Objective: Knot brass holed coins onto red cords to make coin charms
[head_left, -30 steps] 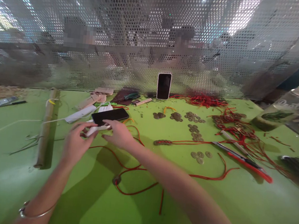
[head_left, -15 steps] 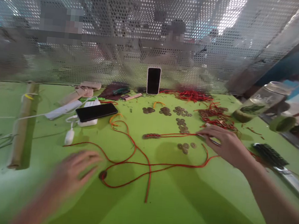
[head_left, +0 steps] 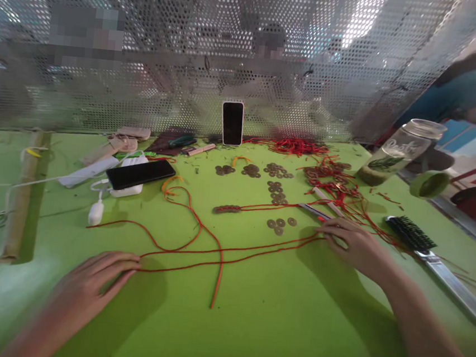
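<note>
My left hand [head_left: 100, 277] is closed in a pinch at the looped left end of a red cord [head_left: 230, 257]. Whether a coin is between those fingertips is hidden. Over on the right, my right hand [head_left: 355, 247] pinches the cord's other end, so two strands run nearly straight between the hands. Just beyond the right fingers lies a tweezer-like metal tool [head_left: 313, 211]. A row of holed coins bound with red cord [head_left: 226, 209] rests farther back, its two cord tails reaching right. Another loose red cord [head_left: 218, 280] crosses the strands. Several loose coins [head_left: 279, 231] lie nearby.
A black phone [head_left: 141, 173] lies on a white charger at left; another phone [head_left: 232, 123] stands against the perforated metal screen [head_left: 179, 94]. More coin piles [head_left: 278, 171], red cord heaps [head_left: 298, 146], a glass jar [head_left: 400, 152], a brush [head_left: 412, 233] and a bamboo-like tube [head_left: 22, 208] surround the workspace.
My left hand has taken hold of the cord's loop where the coin lay. My right hand has left the bound coins' cord tails and grips the other cord, now drawn straighter.
</note>
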`<state>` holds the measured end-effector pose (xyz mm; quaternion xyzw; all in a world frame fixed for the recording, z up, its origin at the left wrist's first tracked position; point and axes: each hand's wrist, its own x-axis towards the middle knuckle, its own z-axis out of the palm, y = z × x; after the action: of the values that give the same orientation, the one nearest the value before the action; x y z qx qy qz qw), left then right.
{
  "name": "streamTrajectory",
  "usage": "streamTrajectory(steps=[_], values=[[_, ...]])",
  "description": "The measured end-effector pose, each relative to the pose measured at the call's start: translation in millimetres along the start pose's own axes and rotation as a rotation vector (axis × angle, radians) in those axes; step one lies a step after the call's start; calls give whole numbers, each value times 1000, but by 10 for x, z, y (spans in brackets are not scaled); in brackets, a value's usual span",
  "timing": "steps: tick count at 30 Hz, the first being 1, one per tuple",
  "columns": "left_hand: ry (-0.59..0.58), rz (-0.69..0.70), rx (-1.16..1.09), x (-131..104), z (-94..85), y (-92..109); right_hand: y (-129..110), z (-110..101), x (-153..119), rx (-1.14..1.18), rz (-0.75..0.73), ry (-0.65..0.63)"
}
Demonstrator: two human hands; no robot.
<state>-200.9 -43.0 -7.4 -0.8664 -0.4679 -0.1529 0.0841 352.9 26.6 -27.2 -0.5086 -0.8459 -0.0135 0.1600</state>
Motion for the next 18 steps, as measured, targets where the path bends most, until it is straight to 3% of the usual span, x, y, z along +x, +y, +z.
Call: streamTrajectory(steps=[4, 7, 12, 18], values=[[6, 12, 62, 79, -65, 26, 20, -3, -32, 43, 24, -7], [45, 15, 57, 337, -132, 230, 28, -11, -40, 64, 42, -7], [-17, 108, -119, 1191, -119, 1034, 15, -51, -55, 40, 51, 58], [-196, 196, -150, 2203, 372, 2049, 6, -75, -88, 41, 46, 67]])
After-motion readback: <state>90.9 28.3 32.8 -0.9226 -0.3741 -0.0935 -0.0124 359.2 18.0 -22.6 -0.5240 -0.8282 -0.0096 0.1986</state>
